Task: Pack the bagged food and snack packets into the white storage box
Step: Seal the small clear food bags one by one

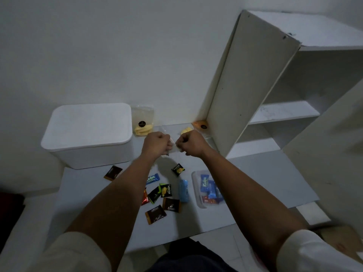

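Left hand (156, 143) and right hand (191, 143) both pinch a clear bag (172, 147) above the board's (265, 173) far edge, beside the lidded white box (88, 134)

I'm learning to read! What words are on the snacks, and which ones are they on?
"Kalpa": on the blue packet inside the clear tray.
"Kalpa", partly hidden by the arm: on the loose blue packet.
"Nextar", sideways and fuzzy, my best guess: on the black and yellow packet.
Too blurred to read: the brown packets, the small black and yellow packet, and the dark round sticker on the clear bag.
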